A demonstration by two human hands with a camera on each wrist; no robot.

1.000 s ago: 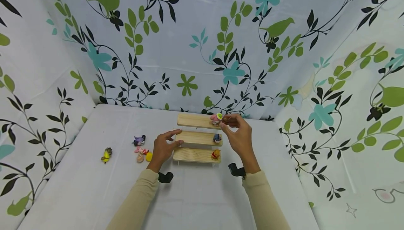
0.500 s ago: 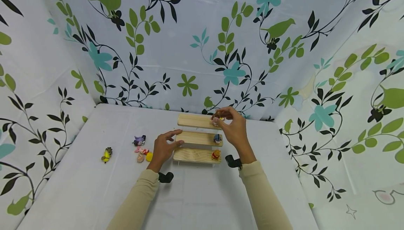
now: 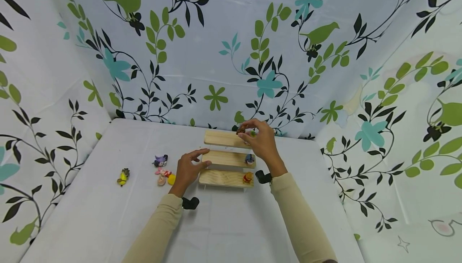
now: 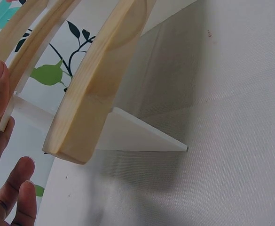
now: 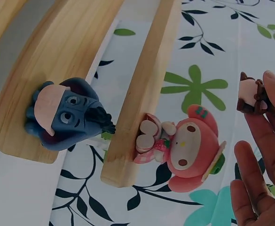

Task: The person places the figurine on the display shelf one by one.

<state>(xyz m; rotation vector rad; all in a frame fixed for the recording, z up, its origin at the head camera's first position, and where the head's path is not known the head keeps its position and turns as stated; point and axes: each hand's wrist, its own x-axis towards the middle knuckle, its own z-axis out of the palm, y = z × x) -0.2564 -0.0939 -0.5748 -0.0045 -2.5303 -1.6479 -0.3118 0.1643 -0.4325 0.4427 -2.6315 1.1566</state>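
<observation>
My left hand [image 3: 189, 170] grips the left end of the middle board of a three-step wooden display stand [image 3: 220, 178]; the left wrist view has the thumb on the board and a finger beneath. My right hand [image 3: 262, 140] pinches a small brown and pale-pink figurine [image 5: 251, 94] above the top board, apart from the wood. A pink rabbit-eared figurine [image 5: 191, 148] sits at that board's right end, largely hidden by the hand in the head view. On the middle board's right end sits a blue donkey figurine [image 5: 66, 115], and on the lowest an orange bear figurine [image 3: 247, 177].
Left of the stand lie a purple figurine [image 3: 160, 160], a pink and red one [image 3: 163, 172], a peach-coloured piece [image 3: 161, 181] and a yellow one [image 3: 171, 179]. Farther left lies a yellow-green figurine [image 3: 123, 177]. Patterned cloth [image 3: 216, 54] hangs behind the white table [image 3: 223, 231].
My right hand has moved left along the top board with the brown figurine, now covering much of the pink figurine in the head view. My left hand keeps its hold.
</observation>
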